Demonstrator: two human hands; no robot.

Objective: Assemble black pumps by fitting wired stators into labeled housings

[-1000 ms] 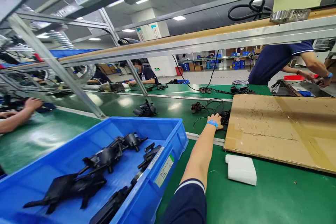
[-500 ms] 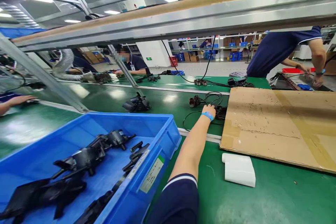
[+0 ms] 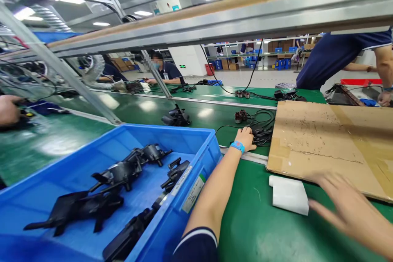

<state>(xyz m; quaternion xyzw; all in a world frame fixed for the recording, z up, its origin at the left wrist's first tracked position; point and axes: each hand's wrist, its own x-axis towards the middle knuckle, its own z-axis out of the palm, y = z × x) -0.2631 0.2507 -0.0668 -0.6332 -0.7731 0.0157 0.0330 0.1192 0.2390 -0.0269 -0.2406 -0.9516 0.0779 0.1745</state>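
My left hand [image 3: 245, 139], with a blue wristband, reaches far across the bench. Its fingers are closed over the near side of a black cable bundle [image 3: 263, 134], their tips partly hidden. Small brown-and-silver cylindrical parts [image 3: 241, 116] lie just beyond, at the cables' end. Blurred by motion, my right hand [image 3: 345, 198] hovers at the lower right, fingers apart and holding nothing. It is beside a white rolled sheet [image 3: 290, 195] and over the near edge of a cardboard sheet [image 3: 322, 139].
A blue bin [image 3: 172, 131] with several black plastic parts [image 3: 123, 172] stands at left. Another black part [image 3: 176, 116] lies behind it. A metal rail [image 3: 196, 32] crosses overhead. Co-workers are at the far bench, and a person's hand [image 3: 9, 108] is at far left.
My right hand has come into view from the right. My left hand stays at the cables, its thumb now showing. The view has shifted slightly left.
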